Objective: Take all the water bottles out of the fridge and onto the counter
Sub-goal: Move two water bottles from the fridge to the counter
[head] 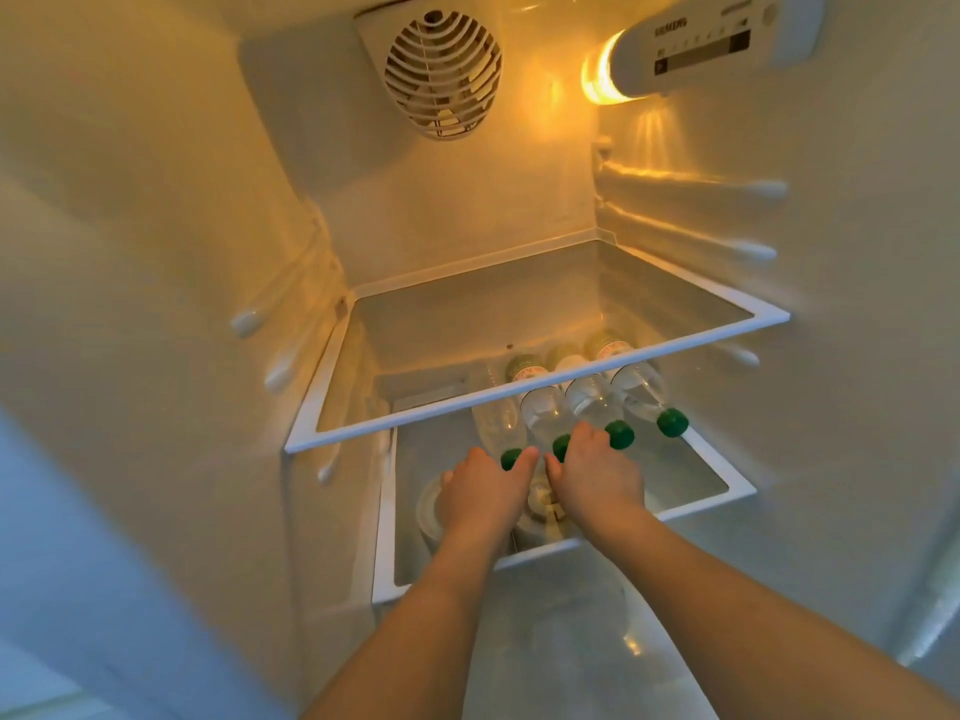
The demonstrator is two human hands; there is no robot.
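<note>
Green-capped water bottles (545,415) are laid on their sides in a row on the second glass shelf (717,485) of the fridge (156,252), caps turned toward the opening. Four caps can be counted, and the bottle bodies are partly seen through the upper glass shelf (519,392) above them. The left hand (483,491) is stretched to the leftmost cap, its thumb beside the green top; whether the fingers are closed around the neck cannot be told. The right hand (597,475) is set over the second bottle's neck, its fingers curled down between two caps, though a firm hold cannot be confirmed. Round containers (431,511) are glimpsed below the hands. A fan grille (441,75) and a lit lamp (602,75) are mounted at the top.
</note>
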